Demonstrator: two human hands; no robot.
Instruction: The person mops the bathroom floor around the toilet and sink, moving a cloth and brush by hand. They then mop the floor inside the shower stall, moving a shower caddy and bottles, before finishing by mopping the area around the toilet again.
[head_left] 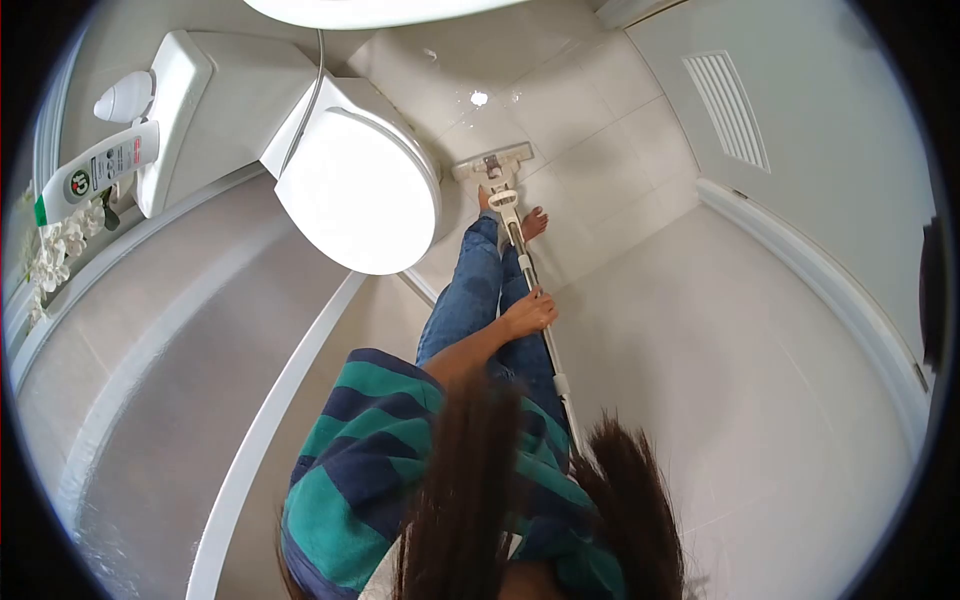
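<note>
My left hand point(530, 313) is closed around the pole of a mop point(515, 225), partway along its length. The mop's wide, pale head point(494, 162) rests on the tiled floor just beyond my bare feet. Its pole slants back toward my body and passes under my hanging hair. My right hand does not show; hair and the striped sleeve cover that side. Left of the mop head stands a white toilet point(365, 190) with its lid down.
A small white wet-looking or bright patch point(479, 98) lies on the floor past the mop head. A bottle point(100, 170) and white flowers point(60, 250) are by the toilet tank. A shower enclosure edge point(270, 430) runs left. A door with a vent point(725, 110) is right.
</note>
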